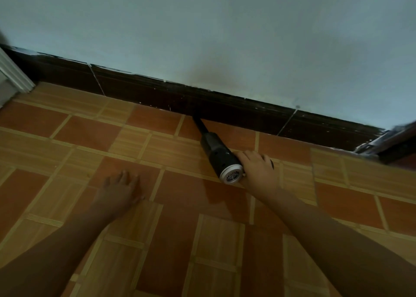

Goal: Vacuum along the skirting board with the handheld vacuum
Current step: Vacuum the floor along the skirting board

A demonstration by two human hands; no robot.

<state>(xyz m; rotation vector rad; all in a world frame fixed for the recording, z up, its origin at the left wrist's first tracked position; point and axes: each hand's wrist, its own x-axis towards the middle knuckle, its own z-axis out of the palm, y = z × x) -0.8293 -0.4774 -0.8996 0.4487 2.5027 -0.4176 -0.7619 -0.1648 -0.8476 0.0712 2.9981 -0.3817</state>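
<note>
A black handheld vacuum (216, 149) with a white vented rear cap lies low over the tiled floor. Its narrow nozzle tip touches the foot of the dark brown skirting board (157, 94), which runs diagonally from upper left to right under a pale wall. My right hand (258, 168) grips the vacuum's handle, which is mostly hidden under the fingers. My left hand (122, 190) rests flat on the floor, fingers spread, well to the left of the vacuum.
Orange and tan floor tiles (90, 139) cover the whole foreground. A white door frame (15, 76) stands at the far left end of the skirting. A dark metal-edged object (391, 141) sits against the wall at the right.
</note>
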